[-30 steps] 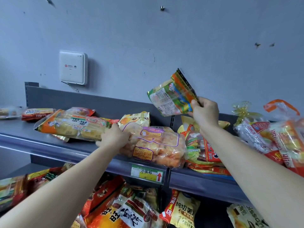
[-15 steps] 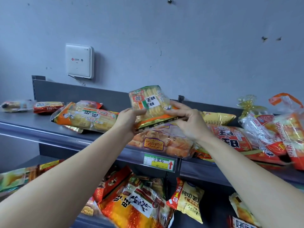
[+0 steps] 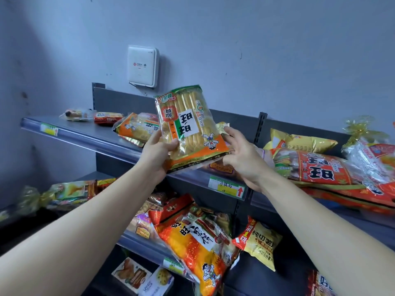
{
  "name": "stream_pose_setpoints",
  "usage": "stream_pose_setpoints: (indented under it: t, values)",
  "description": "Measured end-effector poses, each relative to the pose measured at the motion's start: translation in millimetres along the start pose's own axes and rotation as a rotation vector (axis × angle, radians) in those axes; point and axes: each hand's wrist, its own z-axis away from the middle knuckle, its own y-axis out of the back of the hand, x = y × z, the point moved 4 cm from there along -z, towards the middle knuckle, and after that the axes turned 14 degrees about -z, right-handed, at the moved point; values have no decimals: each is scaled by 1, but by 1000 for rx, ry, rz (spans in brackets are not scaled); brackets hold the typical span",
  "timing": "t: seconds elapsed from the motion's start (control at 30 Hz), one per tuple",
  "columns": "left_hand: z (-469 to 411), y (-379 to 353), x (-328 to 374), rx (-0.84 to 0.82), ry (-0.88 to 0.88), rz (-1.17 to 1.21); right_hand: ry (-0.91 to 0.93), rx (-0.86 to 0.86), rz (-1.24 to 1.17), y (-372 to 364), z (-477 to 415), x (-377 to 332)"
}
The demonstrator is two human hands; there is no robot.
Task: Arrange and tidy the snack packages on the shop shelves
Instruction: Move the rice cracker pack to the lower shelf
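Observation:
My left hand (image 3: 157, 153) grips a yellow rice cracker pack (image 3: 188, 127) with a green and orange label, holding it upright and upside down above the front edge of the top shelf (image 3: 89, 135). My right hand (image 3: 243, 154) is at the pack's lower right corner, fingers spread and relaxed; whether they touch the pack is unclear. A similar orange and yellow pack (image 3: 139, 129) lies flat on the shelf behind. A clear bag of golden snacks (image 3: 220, 167) lies on the shelf, mostly hidden by the pack and my hands.
A big red pack (image 3: 320, 167) and a yellow bag (image 3: 299, 142) lie on the right part of the top shelf. Two small packs (image 3: 106, 117) sit at its far left. The lower shelf holds a large orange bag (image 3: 196, 246) and more snacks. A white box (image 3: 143, 66) hangs on the wall.
The cracker pack has been turned upright and lifted a little. My left hand now grips it from below left, and my right hand has loosened off its corner. The view has shifted left and down.

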Motion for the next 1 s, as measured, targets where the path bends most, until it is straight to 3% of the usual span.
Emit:
stream_pose_setpoints:
  t: [0.13,0.3,0.4,0.47,0.53,0.6,0.67,0.8,1.0]
  values:
    - [26,28,-5,46,-17,8,-116,-68,-206,-16,11,16]
    - [50,64,-24,61,52,15,-9,-5,-144,-44,16,29]
    - [49,107,-25,248,21,-23,18,-38,-12,-54,12,33]
    - [53,140,-25,455,38,-222,28,-111,62,-65,12,33]
    - [58,164,-23,575,33,-605,51,-179,198,-76,11,33]
    - [57,178,-30,502,30,-975,54,-270,365,-91,7,39]
    - [54,182,-45,269,61,-1178,40,-335,469,-107,2,51]
    - [47,192,-75,-15,100,-1227,-7,-306,493,-131,-13,84]
    - [12,233,-110,3,98,-1243,-110,-153,442,-149,-38,136]
